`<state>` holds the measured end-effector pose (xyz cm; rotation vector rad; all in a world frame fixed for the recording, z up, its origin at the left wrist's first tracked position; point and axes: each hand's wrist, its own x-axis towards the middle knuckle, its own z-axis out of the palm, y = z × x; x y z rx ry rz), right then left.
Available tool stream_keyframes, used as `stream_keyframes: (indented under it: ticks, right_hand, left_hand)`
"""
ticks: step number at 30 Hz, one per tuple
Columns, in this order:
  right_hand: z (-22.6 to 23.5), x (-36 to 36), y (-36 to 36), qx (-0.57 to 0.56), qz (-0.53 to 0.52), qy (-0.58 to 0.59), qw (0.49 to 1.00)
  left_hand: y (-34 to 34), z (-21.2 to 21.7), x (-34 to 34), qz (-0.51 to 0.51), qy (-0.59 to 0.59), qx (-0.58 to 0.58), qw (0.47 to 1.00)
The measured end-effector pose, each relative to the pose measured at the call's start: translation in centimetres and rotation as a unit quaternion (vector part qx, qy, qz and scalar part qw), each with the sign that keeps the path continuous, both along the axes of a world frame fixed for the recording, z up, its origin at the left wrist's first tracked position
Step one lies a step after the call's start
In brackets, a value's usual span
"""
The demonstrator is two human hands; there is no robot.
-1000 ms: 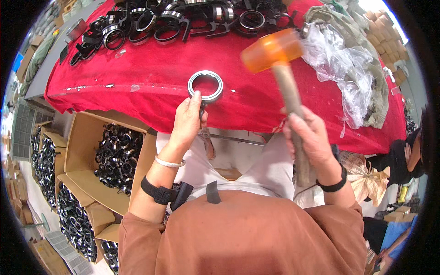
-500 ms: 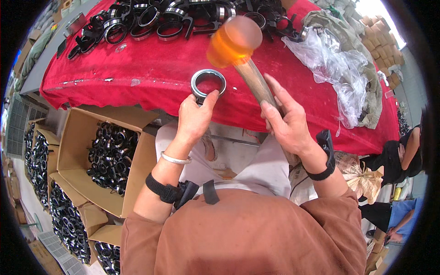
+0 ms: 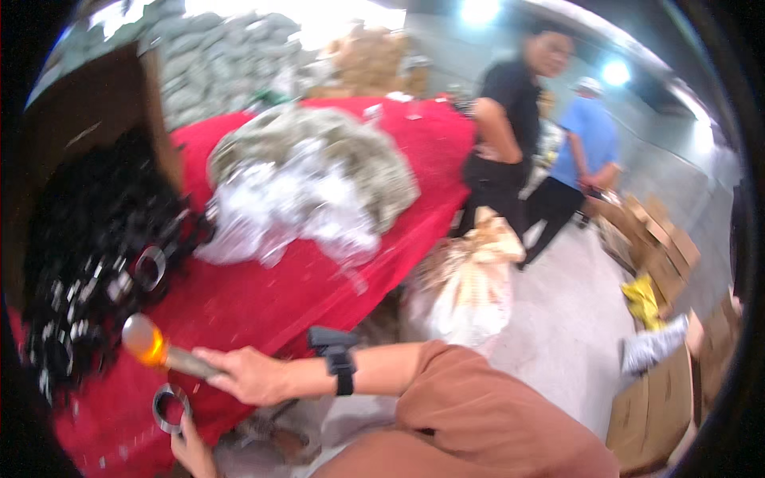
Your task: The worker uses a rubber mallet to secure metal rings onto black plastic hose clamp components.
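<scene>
Right hand (image 3: 243, 374) grips orange-headed mallet (image 3: 145, 341) by the handle, just above metal ring (image 3: 170, 407); left hand (image 3: 191, 448) pinches ring's lower edge on red table (image 3: 263, 295)

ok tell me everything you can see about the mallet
The mallet has a rounded, translucent orange head that looks like rubber or plastic, on a pale handle that looks wooden. The right hand grips the handle, so only a short stretch shows. It lies nearly level, head pointing left, over the red cloth of the table, just above the metal ring that the left hand holds at the table edge. The picture is blurred, so finer detail is lost.
</scene>
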<state>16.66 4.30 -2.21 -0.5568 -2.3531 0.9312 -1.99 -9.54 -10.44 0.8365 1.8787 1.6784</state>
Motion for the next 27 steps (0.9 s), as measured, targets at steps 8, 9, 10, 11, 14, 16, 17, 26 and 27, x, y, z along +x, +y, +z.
stream_keyframes:
  ticks: [8,9,10,11,14,16,17,26,27]
  right_hand:
    - [2.2,8.8,7.4,0.329,-0.117,-0.203,0.915]
    - [1.6,9.1,8.4,0.331,-0.119,-0.207,0.913]
    - [1.2,9.5,9.4,0.353,-0.119,-0.196,0.907]
    - [0.7,9.7,10.2,0.375,-0.117,-0.186,0.900]
    - [-0.6,8.8,11.4,0.398,-0.113,-0.149,0.898]
    - [-0.3,8.5,11.0,0.402,-0.113,-0.136,0.898]
    - [0.0,8.4,10.8,0.408,-0.112,-0.122,0.898]
    - [-0.2,7.4,10.7,0.374,-0.101,-0.113,0.915]
    - [0.2,6.9,10.4,0.368,-0.089,-0.114,0.918]
  left_hand:
    - [0.4,1.3,0.8,-0.087,0.153,-0.073,0.982]
    - [0.4,0.7,0.7,-0.085,0.142,-0.078,0.983]
    - [0.5,0.5,0.6,-0.084,0.132,-0.084,0.984]
    - [0.7,0.5,0.5,-0.082,0.122,-0.090,0.985]
    - [1.2,4.2,2.6,0.009,-0.112,-0.095,0.989]
    - [1.2,4.2,2.9,0.011,-0.100,-0.072,0.992]
    - [1.3,4.1,2.8,0.014,-0.088,-0.047,0.995]
    - [0.5,6.3,3.7,0.046,-0.007,-0.096,0.994]
    - [0.1,8.9,5.2,0.072,0.016,-0.090,0.993]
